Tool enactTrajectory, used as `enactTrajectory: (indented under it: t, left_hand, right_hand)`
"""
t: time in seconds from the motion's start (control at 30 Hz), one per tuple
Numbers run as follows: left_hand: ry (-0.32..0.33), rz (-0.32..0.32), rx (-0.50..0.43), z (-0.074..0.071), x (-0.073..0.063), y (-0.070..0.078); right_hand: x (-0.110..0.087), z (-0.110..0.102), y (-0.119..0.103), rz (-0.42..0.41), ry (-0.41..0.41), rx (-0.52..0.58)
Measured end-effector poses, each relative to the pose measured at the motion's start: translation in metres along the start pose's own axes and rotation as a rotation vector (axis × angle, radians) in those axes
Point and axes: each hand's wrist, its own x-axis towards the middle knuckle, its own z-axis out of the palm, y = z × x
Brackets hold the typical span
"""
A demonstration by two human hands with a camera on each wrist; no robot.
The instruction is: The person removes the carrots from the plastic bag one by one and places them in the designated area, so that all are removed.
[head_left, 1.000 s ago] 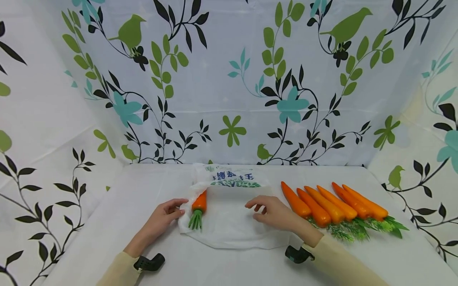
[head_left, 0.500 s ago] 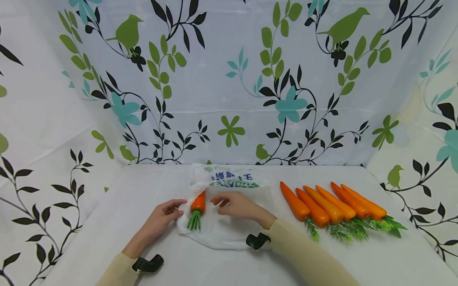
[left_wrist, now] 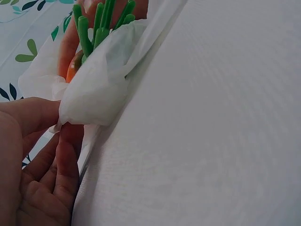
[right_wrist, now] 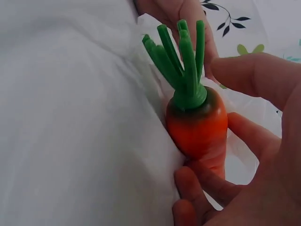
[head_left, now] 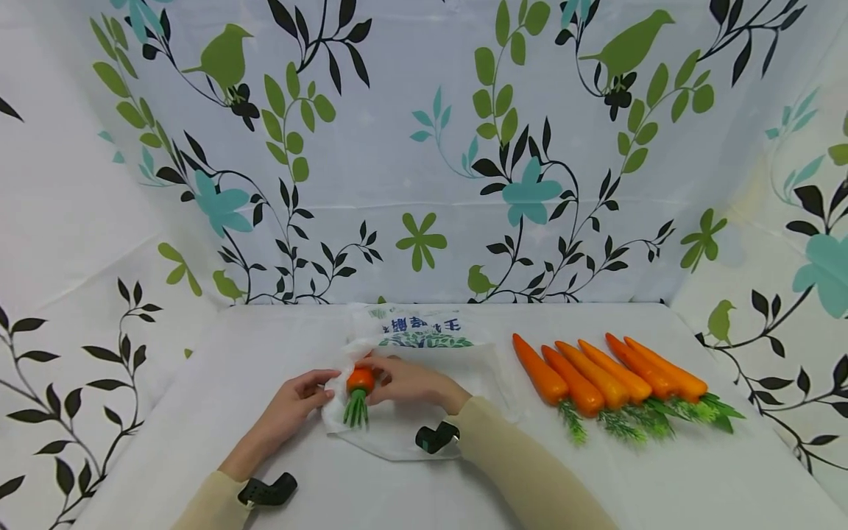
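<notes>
A white plastic bag (head_left: 397, 434) with blue and green print lies flat on the table. My left hand (head_left: 298, 401) pinches its left edge between thumb and fingers; the left wrist view shows the gathered film (left_wrist: 96, 94) in that grip. On the bag's left side is an orange carrot (head_left: 360, 380) with short green stems, pointing away from me. My right hand (head_left: 411, 383) holds it from the right. In the right wrist view, fingers (right_wrist: 218, 183) curl round the carrot's lower body, while the thumb (right_wrist: 249, 77) is beside its top. The carrot's tip is hidden.
Several carrots (head_left: 596, 375) lie in a slanted row on the right of the table, with leafy green tops (head_left: 662, 419) toward me. A patterned cloth (head_left: 397, 184) hangs behind the white table (head_left: 371, 493).
My right hand has moved left across the bag from near the carrot row and taken hold of the single carrot. The left hand has stayed at the bag's edge.
</notes>
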Motion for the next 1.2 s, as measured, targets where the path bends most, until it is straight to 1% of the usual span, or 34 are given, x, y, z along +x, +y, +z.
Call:
enactTrajectory:
  t: [0.1,0.2,0.3,0.43,0.53,0.6,0.67,0.77,0.9,1.07,1.2]
  left_hand:
    - [0.004,0.005,0.002,-0.0025,-0.0020,-0.0003]
    - [0.004,0.009,-0.003,-0.0040,-0.0031,-0.0003]
    - [-0.004,0.014,-0.007,-0.0051,-0.0019,-0.0003]
    - [-0.010,0.019,-0.012,-0.0047,0.0011,0.0014]
    - [-0.006,0.013,-0.010,-0.0034,0.0025,0.0025]
    - [-0.009,0.020,-0.009,-0.0031,0.0024,0.0022]
    - [-0.004,0.011,-0.016,-0.0024,0.0022,0.0020]
    - [-0.005,0.011,-0.027,-0.0020,0.0015,0.0012]
    - [-0.001,0.002,-0.040,-0.0009,0.0009,0.0010]
    - [-0.002,-0.004,-0.044,-0.0003,-0.0006,0.0031]
    - [-0.002,0.007,-0.038,-0.0004,-0.0015,0.0050]
  right_hand:
    - [0.0040,0.0023,-0.0051,0.024,-0.022,0.012]
    - [0.0063,0.0041,-0.0075,0.037,-0.024,0.040]
    - [0.0076,0.0038,-0.0081,0.017,-0.012,0.085]
    - [0.0081,0.0022,-0.0074,-0.017,0.014,0.116]
    - [0.0075,0.0016,-0.0067,-0.011,0.031,0.101]
    - [0.0069,0.0019,-0.0063,0.006,0.042,0.087]
    - [0.0067,0.0027,-0.0059,0.017,0.050,0.073]
    - [0.0063,0.0043,-0.0057,0.033,0.059,0.075]
    - [0.0057,0.0058,-0.0052,0.043,0.064,0.083]
    - [0.0050,0.0082,-0.0042,0.046,0.083,0.058]
    - [0.0035,0.0097,-0.0047,0.051,0.100,0.058]
